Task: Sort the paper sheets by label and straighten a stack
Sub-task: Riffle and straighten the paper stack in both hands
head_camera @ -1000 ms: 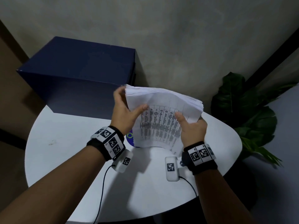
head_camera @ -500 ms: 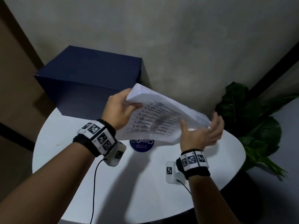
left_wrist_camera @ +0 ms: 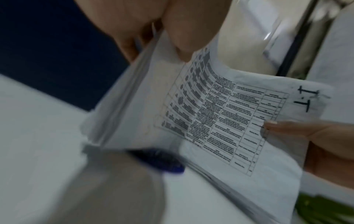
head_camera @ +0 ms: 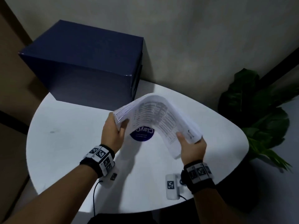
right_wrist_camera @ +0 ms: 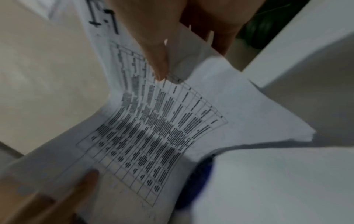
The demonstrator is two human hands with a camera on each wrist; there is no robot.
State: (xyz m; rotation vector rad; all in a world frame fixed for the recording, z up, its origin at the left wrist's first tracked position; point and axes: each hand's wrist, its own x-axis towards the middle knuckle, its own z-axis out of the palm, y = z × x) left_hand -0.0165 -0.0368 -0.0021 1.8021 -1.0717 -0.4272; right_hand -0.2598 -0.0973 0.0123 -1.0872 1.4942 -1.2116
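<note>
A thick stack of printed paper sheets (head_camera: 161, 113) bows upward in an arch just above the white round table (head_camera: 68, 143). My left hand (head_camera: 118, 122) grips its left end, thumb on the near face and fingers behind. My right hand (head_camera: 191, 139) grips the right end, thumb on top. The left wrist view shows the stack (left_wrist_camera: 210, 121) with a printed table and a handwritten label "1.1" (left_wrist_camera: 306, 98) at the corner by my right thumb. In the right wrist view the same sheet (right_wrist_camera: 162, 128) curves between both thumbs.
A round blue sticker (head_camera: 142, 135) lies on the table under the arched stack. A large dark blue box (head_camera: 80, 65) stands at the table's back left against the wall. A leafy green plant (head_camera: 258, 110) stands beyond the table's right edge.
My right hand, off the stack's end half a second ago, now grips its right end. The stack has come down toward the table and bent into an arch.
</note>
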